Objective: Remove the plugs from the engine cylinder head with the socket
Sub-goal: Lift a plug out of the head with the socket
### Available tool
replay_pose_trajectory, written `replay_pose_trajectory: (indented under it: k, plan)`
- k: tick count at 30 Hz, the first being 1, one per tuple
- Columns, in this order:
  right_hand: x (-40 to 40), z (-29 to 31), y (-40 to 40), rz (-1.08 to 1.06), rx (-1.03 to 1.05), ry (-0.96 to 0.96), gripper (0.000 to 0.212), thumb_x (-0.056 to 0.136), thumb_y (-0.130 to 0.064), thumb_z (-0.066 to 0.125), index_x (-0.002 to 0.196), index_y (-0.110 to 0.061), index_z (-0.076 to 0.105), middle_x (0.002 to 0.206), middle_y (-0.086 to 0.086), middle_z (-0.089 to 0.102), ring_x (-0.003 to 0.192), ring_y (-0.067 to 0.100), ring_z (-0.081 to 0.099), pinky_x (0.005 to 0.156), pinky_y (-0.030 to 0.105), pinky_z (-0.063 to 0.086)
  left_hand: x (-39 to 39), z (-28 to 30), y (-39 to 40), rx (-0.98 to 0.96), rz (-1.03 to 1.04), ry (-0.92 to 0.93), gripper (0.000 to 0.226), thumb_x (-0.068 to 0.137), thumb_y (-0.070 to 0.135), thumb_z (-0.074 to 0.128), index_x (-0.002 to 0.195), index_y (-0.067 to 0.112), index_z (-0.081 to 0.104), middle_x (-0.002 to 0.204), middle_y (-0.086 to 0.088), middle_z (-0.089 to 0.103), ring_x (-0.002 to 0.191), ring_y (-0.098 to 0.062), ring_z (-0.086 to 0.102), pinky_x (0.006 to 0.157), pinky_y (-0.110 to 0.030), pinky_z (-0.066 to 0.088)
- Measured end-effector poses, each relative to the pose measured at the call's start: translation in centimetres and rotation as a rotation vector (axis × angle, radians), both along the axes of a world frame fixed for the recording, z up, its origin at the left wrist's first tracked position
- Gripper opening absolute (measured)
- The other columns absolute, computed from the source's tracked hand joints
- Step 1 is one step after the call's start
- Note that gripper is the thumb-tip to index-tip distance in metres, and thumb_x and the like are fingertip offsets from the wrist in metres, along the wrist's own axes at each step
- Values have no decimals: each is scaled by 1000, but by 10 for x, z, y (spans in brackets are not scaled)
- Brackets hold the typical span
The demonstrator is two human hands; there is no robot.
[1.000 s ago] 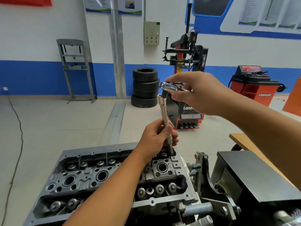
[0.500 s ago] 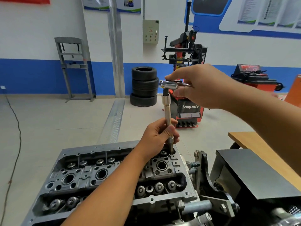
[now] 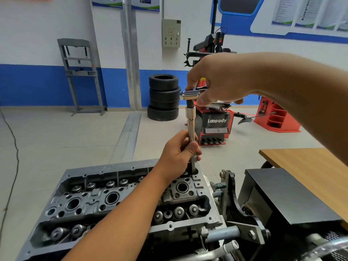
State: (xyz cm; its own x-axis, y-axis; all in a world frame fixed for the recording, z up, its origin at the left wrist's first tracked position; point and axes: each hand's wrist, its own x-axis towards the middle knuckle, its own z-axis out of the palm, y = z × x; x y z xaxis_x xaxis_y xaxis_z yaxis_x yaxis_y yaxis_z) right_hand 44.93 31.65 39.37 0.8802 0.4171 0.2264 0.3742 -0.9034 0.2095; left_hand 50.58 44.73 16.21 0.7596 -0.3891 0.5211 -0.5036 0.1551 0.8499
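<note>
Here our left hand (image 3: 178, 147) grips the upright socket (image 3: 191, 129) seated in the head (image 3: 90, 198); our right hand (image 3: 216, 81) clasps the ratchet (image 3: 190, 95). We should keep it plumb and turn smoothly.

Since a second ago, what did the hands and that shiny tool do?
The long silver socket extension went from leaning to upright as the right hand brought the chrome ratchet head over it. The left hand still grips its lower shaft, tip in the grey metal cylinder head.
</note>
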Motion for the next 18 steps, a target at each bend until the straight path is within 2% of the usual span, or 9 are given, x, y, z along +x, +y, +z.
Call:
replay_pose_trajectory:
  k: [3, 7, 8, 10, 12, 13, 15, 17, 18]
  plan:
    - [-4, 5, 3, -20, 8, 11, 20, 83, -36, 79, 100, -27, 74, 77, -7, 69, 68, 16, 65, 73, 39, 57, -2, 3, -3, -31, 43, -43, 9, 108, 11, 54, 104, 18, 58, 86, -17, 67, 81, -34, 69, 79, -36, 62]
    - [-10, 3, 10, -49, -5, -31, 20, 87, -32, 77, 103, -21, 75, 84, -4, 70, 73, 18, 63, 78, 39, 57, -3, 5, -6, -68, 47, -54, 9, 107, 9, 55, 104, 18, 58, 88, -25, 67, 82, -40, 69, 77, -35, 63]
    - [-11, 1, 10, -64, -10, -29, 20, 89, -31, 75, 104, -18, 74, 83, -2, 70, 70, 18, 62, 75, 39, 57, -4, 4, -6, -59, 38, -51, 10, 107, 10, 55, 104, 19, 58, 88, -24, 67, 81, -37, 71, 75, -32, 62]
    - [-12, -4, 10, -97, 29, -6, 22, 94, -28, 72, 113, -16, 70, 86, 3, 69, 60, 19, 61, 59, 36, 55, -3, 3, -5, -51, 53, -53, 13, 107, 10, 55, 103, 21, 58, 88, -23, 68, 79, -30, 71, 73, -29, 61]
    - [-12, -9, 9, -137, 116, 21, 30, 97, -26, 72, 126, -23, 63, 97, 10, 68, 52, 22, 60, 45, 27, 47, -1, 2, -3, -38, 90, -71, 15, 107, 11, 56, 102, 25, 59, 87, -20, 70, 81, -30, 72, 75, -32, 61]
    - [-13, -12, 8, -143, 153, 31, 34, 97, -26, 73, 129, -27, 61, 100, 10, 68, 51, 22, 61, 45, 25, 45, 0, 1, -1, -23, 97, -78, 15, 106, 13, 57, 101, 27, 59, 87, -18, 70, 82, -32, 72, 76, -35, 62]
    - [-15, -18, 8, -146, 167, 53, 39, 95, -27, 75, 131, -30, 60, 105, 11, 69, 65, 26, 68, 53, 30, 53, 0, 0, 0, 13, 82, -74, 19, 106, 16, 59, 98, 34, 60, 87, -14, 71, 83, -35, 72, 77, -40, 64]
    - [-16, -22, 7, -161, 152, 65, 40, 93, -29, 78, 130, -31, 60, 120, 13, 67, 93, 34, 71, 74, 43, 61, -3, 0, 1, 30, 73, -70, 28, 106, 17, 59, 94, 43, 61, 87, -14, 70, 82, -34, 71, 76, -38, 64]
    - [-15, -24, 5, -167, 167, 70, 38, 93, -30, 78, 126, -33, 60, 124, 13, 66, 99, 36, 70, 79, 46, 61, -4, 1, 1, 25, 74, -72, 30, 106, 17, 59, 93, 45, 61, 87, -14, 70, 82, -33, 72, 75, -36, 64]
